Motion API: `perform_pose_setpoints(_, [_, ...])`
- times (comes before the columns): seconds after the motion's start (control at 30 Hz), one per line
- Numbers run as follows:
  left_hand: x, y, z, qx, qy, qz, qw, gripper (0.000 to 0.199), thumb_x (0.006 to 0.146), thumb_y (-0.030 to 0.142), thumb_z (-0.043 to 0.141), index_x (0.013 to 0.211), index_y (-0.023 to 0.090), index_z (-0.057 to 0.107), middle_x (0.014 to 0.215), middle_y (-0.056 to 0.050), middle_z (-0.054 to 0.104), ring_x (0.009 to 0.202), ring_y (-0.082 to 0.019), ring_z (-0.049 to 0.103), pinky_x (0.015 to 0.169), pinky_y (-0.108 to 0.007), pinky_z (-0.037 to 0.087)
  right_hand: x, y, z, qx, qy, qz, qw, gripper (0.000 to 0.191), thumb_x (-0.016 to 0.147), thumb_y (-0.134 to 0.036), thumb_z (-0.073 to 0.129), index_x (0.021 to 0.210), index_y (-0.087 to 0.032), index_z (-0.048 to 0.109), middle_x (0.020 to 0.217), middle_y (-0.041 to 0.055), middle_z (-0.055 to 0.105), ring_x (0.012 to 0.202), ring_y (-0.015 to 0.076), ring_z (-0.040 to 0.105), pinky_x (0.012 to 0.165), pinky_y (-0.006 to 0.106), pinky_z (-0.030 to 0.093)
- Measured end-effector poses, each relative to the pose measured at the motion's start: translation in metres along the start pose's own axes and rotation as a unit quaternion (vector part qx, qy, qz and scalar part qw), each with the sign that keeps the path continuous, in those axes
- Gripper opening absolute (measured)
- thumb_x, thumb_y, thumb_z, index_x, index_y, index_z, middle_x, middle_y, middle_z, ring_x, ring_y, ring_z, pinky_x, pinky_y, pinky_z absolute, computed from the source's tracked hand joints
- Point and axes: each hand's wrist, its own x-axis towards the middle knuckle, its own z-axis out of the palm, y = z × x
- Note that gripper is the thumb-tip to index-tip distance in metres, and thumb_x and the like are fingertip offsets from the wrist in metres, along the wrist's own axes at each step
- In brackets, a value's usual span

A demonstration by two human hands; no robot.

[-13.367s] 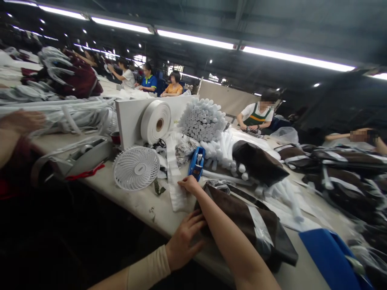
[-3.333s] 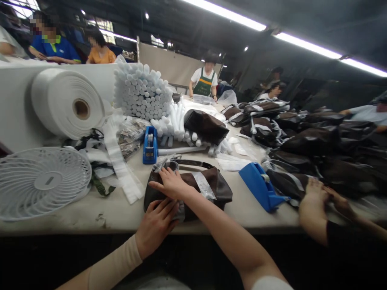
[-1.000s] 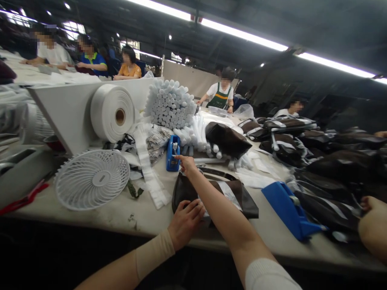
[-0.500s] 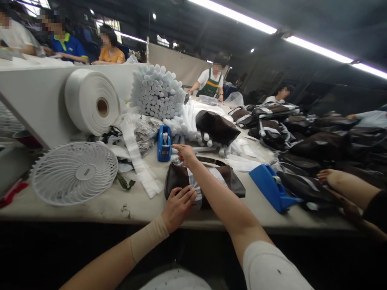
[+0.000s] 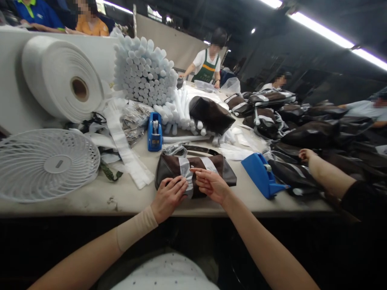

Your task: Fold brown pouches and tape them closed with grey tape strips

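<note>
A dark brown bag lies at the table's front edge, with two pale strips across it and its handle on the far side. My left hand rests on the bag's left part, fingers together over the lower end of the left strip. Over the middle of the bag is my right hand, its index finger and thumb pinched beside that strip. Whatever is between those fingertips is too small to make out. A small blue tape dispenser stands behind the bag's left end.
A white fan grille and a large white roll are at left. Behind the bag are bundled white tubes and another dark bag. To the right stand a larger blue dispenser, piled bags and a co-worker's hand.
My right hand has come back from the small blue dispenser to the bag's middle. My left hand stays on the bag. The view has shifted, and the co-worker's hand at right has moved up.
</note>
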Motion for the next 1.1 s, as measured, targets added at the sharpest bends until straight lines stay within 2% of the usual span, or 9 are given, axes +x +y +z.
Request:
perform_pose_setpoints(0.3, [0.001, 0.000, -0.002, 0.003, 0.000, 0.001, 1.000, 0.036, 0.097, 0.031, 0.049, 0.131, 0.019, 0.054, 0.128, -0.008, 0.065, 0.121, -0.023, 0.056, 0.096, -0.039, 0.035, -0.001, 0.006, -0.003, -0.017, -0.022, 0.047, 0.999, 0.025, 0.079, -0.021, 0.069, 0.103, -0.014, 0.064, 0.053, -0.0104, 0.032, 0.040, 0.0014, 0.014, 0.034, 0.013, 0.011])
perform_pose_setpoints(0.5, [0.001, 0.000, -0.003, -0.035, 0.022, -0.020, 0.999, 0.044, 0.097, 0.031, 0.050, 0.137, 0.012, 0.045, 0.125, -0.011, 0.066, 0.119, -0.022, 0.058, 0.097, -0.037, 0.035, -0.011, 0.009, -0.006, -0.030, -0.018, 0.059, 0.998, 0.028, 0.080, -0.024, 0.068, 0.106, -0.014, 0.064, 0.053, -0.0110, 0.033, 0.039, 0.0008, 0.014, 0.035, 0.013, 0.011])
perform_pose_setpoints(0.7, [0.000, 0.000, -0.004, -0.045, 0.003, -0.022, 0.999, 0.048, 0.098, 0.030, 0.050, 0.142, 0.015, 0.039, 0.129, -0.009, 0.064, 0.123, -0.021, 0.055, 0.097, -0.037, 0.034, -0.011, 0.012, -0.002, -0.052, -0.015, 0.081, 0.995, 0.028, 0.077, -0.026, 0.070, 0.102, -0.015, 0.063, 0.052, -0.0113, 0.033, 0.039, 0.0010, 0.016, 0.036, 0.014, 0.008])
perform_pose_setpoints(0.87, [-0.001, 0.000, -0.003, -0.042, 0.001, -0.017, 0.999, 0.045, 0.097, 0.031, 0.051, 0.140, 0.018, 0.044, 0.132, -0.008, 0.062, 0.126, -0.022, 0.053, 0.097, -0.037, 0.034, -0.010, 0.019, -0.001, -0.079, -0.015, 0.085, 0.993, 0.030, 0.074, -0.030, 0.074, 0.096, -0.017, 0.060, 0.050, -0.0119, 0.035, 0.039, 0.0006, 0.017, 0.037, 0.015, 0.008])
perform_pose_setpoints(1.1, [-0.001, 0.000, -0.003, -0.029, 0.003, -0.009, 1.000, 0.034, 0.095, 0.030, 0.055, 0.127, 0.020, 0.057, 0.132, -0.006, 0.063, 0.124, -0.022, 0.054, 0.097, -0.039, 0.034, -0.008, 0.028, 0.000, -0.158, 0.005, 0.066, 0.985, 0.047, 0.073, -0.039, 0.072, 0.111, -0.017, 0.055, 0.045, -0.0121, 0.039, 0.036, 0.0025, 0.018, 0.034, 0.016, 0.010])
